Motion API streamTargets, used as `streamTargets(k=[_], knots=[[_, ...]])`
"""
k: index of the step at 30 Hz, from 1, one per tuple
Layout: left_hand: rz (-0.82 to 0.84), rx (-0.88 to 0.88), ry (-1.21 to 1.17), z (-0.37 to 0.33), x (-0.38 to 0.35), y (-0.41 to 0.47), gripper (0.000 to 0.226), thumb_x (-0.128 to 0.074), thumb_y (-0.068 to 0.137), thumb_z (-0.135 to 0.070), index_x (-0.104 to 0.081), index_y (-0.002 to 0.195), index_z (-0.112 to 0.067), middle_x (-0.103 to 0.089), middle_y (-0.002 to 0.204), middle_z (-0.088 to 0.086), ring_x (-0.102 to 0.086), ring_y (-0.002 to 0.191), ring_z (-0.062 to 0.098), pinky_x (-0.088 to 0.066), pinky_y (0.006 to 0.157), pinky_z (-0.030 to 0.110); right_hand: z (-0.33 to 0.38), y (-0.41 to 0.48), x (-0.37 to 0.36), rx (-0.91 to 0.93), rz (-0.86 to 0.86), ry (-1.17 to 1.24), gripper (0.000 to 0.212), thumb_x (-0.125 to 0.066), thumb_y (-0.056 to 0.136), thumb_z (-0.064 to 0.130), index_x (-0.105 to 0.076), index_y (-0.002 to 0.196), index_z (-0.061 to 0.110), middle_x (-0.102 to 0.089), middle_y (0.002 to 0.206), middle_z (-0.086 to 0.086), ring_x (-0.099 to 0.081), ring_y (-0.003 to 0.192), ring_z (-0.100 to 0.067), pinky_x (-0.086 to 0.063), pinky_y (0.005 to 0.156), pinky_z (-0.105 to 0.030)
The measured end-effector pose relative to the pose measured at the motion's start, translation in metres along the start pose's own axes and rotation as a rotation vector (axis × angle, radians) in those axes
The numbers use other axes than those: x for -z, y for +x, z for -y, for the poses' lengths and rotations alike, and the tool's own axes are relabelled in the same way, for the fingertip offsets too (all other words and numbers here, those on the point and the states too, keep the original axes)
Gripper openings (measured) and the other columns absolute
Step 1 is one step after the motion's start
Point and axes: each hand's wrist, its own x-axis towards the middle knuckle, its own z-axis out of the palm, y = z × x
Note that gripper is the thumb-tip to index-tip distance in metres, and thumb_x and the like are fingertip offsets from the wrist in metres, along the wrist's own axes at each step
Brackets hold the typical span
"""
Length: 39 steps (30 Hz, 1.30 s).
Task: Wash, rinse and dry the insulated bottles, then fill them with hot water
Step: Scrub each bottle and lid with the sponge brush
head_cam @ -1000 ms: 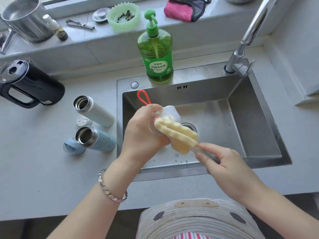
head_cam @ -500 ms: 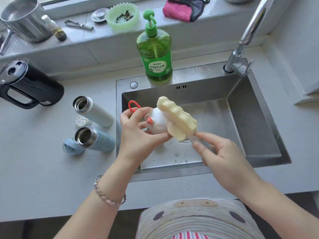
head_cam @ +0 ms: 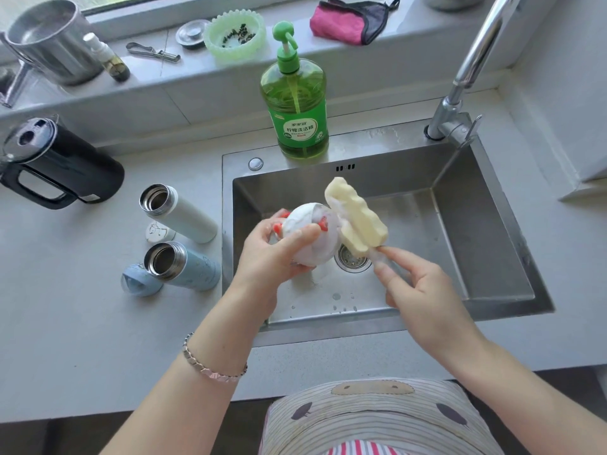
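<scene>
Over the steel sink (head_cam: pixel 486 257) my left hand (head_cam: pixel 272 257) grips a white bottle lid with red trim (head_cam: pixel 312 238). My right hand (head_cam: pixel 414 290) pinches the clear handle of a yellow sponge brush (head_cam: pixel 354 218), whose head rests against the lid. On the counter to the left lie two open insulated bottles on their sides: a white bottle (head_cam: pixel 179 213) and a light blue bottle (head_cam: pixel 184 266). A white cap (head_cam: pixel 156 232) and a blue cap (head_cam: pixel 139 280) sit beside them.
A green dish soap pump bottle (head_cam: pixel 297 103) stands behind the sink. The faucet (head_cam: pixel 460 103) rises at the back right. A black kettle (head_cam: pixel 62 162) sits at far left. The sill holds a metal pot (head_cam: pixel 49 41), a green strainer (head_cam: pixel 235 34) and a pink cloth (head_cam: pixel 348 19).
My left hand has turned the lid so its rounded white side faces up and the red loop is tucked away. The sponge brush has swung upward and to the right against it.
</scene>
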Motion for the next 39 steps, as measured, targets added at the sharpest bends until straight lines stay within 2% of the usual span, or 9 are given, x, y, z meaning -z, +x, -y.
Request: streamTargets(k=[3, 9, 16, 19, 24, 28, 32, 35, 39], knots=[[0.020, 0.044, -0.064, 0.001, 0.000, -0.003, 0.064, -0.075, 0.055, -0.033, -0.054, 0.109, -0.005, -0.061, 0.118, 0.020, -0.064, 0.103, 0.031, -0.055, 0.062, 0.027, 0.002, -0.010, -0.003, 0.020, 0.030, 0.014, 0.018, -0.050, 0.092, 0.030, -0.060, 0.092, 0.045, -0.026, 0.045, 0.006, -0.021, 0.046, -0.012, -0.019, 0.044, -0.023], [0.024, 0.080, -0.199, -0.001, -0.003, -0.007, 0.066, -0.082, 0.060, -0.022, -0.057, 0.120, -0.005, -0.064, 0.115, 0.019, -0.066, 0.099, 0.030, -0.057, 0.066, 0.032, -0.006, -0.013, -0.004, 0.023, 0.013, -0.055, 0.021, -0.049, 0.093, 0.029, -0.057, 0.094, 0.048, -0.027, 0.043, 0.006, -0.023, 0.046, -0.011, -0.020, 0.046, -0.023], [0.030, 0.132, -0.268, -0.003, -0.009, -0.008, 0.064, -0.076, 0.055, -0.029, -0.064, 0.113, -0.005, -0.067, 0.112, 0.016, -0.065, 0.100, 0.031, -0.059, 0.070, 0.037, -0.008, -0.009, -0.005, 0.017, -0.016, -0.049, 0.023, -0.049, 0.093, 0.027, -0.059, 0.094, 0.048, -0.028, 0.046, 0.004, -0.023, 0.046, -0.012, -0.021, 0.045, -0.025], [0.048, 0.086, -0.229, -0.004, -0.007, -0.008, 0.061, -0.080, 0.061, -0.027, -0.062, 0.116, -0.006, -0.068, 0.108, 0.014, -0.068, 0.094, 0.026, -0.058, 0.070, 0.036, -0.008, -0.014, -0.008, 0.012, 0.030, -0.034, 0.021, -0.050, 0.092, 0.027, -0.059, 0.095, 0.045, -0.026, 0.044, 0.006, -0.023, 0.045, -0.011, -0.020, 0.045, -0.025], [0.022, -0.072, -0.019, 0.004, -0.005, -0.016, 0.065, -0.087, 0.050, -0.015, -0.064, 0.111, -0.018, -0.068, 0.108, 0.006, -0.068, 0.093, 0.019, -0.057, 0.071, 0.029, -0.016, 0.012, 0.009, -0.303, -0.001, 0.164, 0.019, -0.050, 0.093, 0.027, -0.063, 0.108, 0.028, -0.039, 0.039, 0.008, -0.024, 0.030, -0.004, -0.020, 0.033, -0.014], [0.016, -0.270, 0.297, 0.016, -0.011, -0.022, 0.066, -0.088, 0.037, -0.024, -0.058, 0.095, -0.037, -0.060, 0.106, -0.007, -0.065, 0.088, 0.016, -0.056, 0.074, 0.027, -0.003, 0.014, 0.007, -0.348, 0.083, 0.344, 0.017, -0.049, 0.093, 0.029, -0.060, 0.104, 0.022, -0.071, 0.080, -0.012, -0.018, 0.028, -0.005, -0.015, 0.032, -0.011], [0.169, -0.397, 0.463, 0.026, -0.016, -0.026, 0.071, -0.090, 0.049, -0.010, -0.054, 0.099, -0.045, -0.053, 0.115, -0.007, -0.059, 0.101, 0.018, -0.049, 0.082, 0.018, -0.006, 0.014, 0.005, -0.393, 0.135, 0.401, 0.040, -0.062, 0.081, 0.036, -0.057, 0.104, 0.005, -0.062, 0.085, -0.011, -0.018, 0.030, -0.004, -0.015, 0.032, -0.012], [0.279, -0.291, 0.331, 0.022, -0.015, -0.028, 0.059, -0.090, 0.052, -0.021, -0.061, 0.097, -0.045, -0.057, 0.117, -0.006, -0.064, 0.094, 0.013, -0.053, 0.081, 0.023, -0.011, 0.011, 0.009, -0.384, 0.165, 0.433, 0.054, -0.066, 0.066, 0.041, -0.056, 0.104, 0.004, -0.059, 0.083, -0.011, -0.018, 0.032, -0.004, -0.015, 0.033, -0.013], [0.236, -0.188, 0.239, 0.013, -0.016, -0.031, 0.037, -0.074, 0.057, -0.031, -0.064, 0.092, -0.029, -0.060, 0.112, 0.000, -0.067, 0.085, 0.004, -0.054, 0.075, 0.020, -0.017, 0.008, 0.010, -0.370, 0.182, 0.416, 0.038, -0.071, 0.066, 0.031, -0.059, 0.098, 0.013, -0.034, 0.058, -0.002, -0.018, 0.033, -0.005, -0.016, 0.033, -0.013]])
